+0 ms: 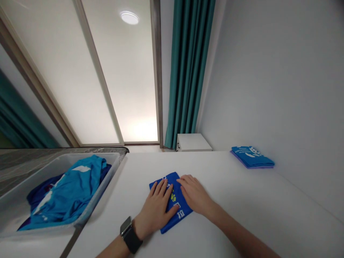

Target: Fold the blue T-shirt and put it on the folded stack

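A dark blue folded cloth (172, 220) with white lettering and a yellow-green print lies flat on the white table (139, 165) in front of me. My left hand (159, 204), with a dark watch on the wrist, rests on its left part, fingers spread and palm down. On the cloth's right edge lies my right hand (195, 193), its fingers stretched out over the fabric. Neither hand grips the cloth; both press or rest on top of it. Parts of the lettering are hidden under the fingers.
A stack of folded blue fabric (251, 157) sits at the table's far right by the wall. At left, a translucent white bin (107, 186) holds crumpled light-blue and dark-blue clothes (72, 193). Beyond the table stand a small white cabinet (193, 141), a green curtain (188, 71) and frosted sliding doors (129, 79).
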### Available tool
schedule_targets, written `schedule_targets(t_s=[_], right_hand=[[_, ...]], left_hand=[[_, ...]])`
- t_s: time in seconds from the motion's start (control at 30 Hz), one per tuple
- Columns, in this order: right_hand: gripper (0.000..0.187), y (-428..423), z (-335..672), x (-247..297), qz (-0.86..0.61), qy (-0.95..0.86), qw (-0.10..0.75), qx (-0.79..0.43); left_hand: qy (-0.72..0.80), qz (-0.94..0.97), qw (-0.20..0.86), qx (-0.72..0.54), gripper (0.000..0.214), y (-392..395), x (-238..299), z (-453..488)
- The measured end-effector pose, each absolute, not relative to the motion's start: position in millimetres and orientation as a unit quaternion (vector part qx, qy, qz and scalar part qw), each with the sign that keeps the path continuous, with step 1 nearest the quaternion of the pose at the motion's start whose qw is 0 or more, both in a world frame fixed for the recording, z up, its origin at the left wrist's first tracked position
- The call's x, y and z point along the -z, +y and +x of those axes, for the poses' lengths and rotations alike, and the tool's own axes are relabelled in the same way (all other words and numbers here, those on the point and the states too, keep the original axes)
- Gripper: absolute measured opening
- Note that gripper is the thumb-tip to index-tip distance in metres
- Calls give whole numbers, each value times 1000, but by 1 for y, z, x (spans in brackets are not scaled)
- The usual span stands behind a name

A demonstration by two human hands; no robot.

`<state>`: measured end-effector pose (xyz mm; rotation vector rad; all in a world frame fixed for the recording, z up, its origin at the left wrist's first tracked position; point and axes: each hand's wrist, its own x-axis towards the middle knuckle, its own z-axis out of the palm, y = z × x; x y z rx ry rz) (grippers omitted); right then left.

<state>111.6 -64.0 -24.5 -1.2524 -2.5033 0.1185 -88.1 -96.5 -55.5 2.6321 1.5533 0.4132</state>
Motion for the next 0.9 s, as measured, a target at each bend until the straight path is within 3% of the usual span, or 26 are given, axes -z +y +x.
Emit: schedule_targets(t_s=[0.2, 0.5, 0.9], right_hand=[[43, -50, 113, 52, -444, -876, 175, -68], [64, -62, 113, 65, -490, -862, 97, -85], [58, -63, 110, 63, -562, -820, 98, -45]], left_hand=[[399, 908, 94, -84, 78, -74, 43, -101], [463, 880, 51, -87, 81, -98, 55, -101], [484, 870, 70, -53, 99, -90, 53, -103]])
